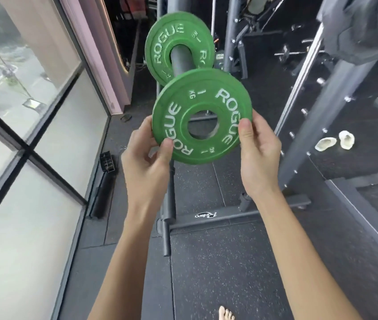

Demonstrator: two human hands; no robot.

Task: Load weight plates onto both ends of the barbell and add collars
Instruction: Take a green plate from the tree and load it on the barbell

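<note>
The near green plate (pixel 206 100) reads "ROGUE" and "1 KG", the far green plate (pixel 160 42) too. The logo (pixel 206 214) on the rack foot (pixel 252 211) is unclear.

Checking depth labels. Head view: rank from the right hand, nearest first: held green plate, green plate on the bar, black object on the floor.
1. held green plate: in the right hand's grip, touching.
2. green plate on the bar: beyond it, up the sleeve.
3. black object on the floor: far down left, by the window.
</note>
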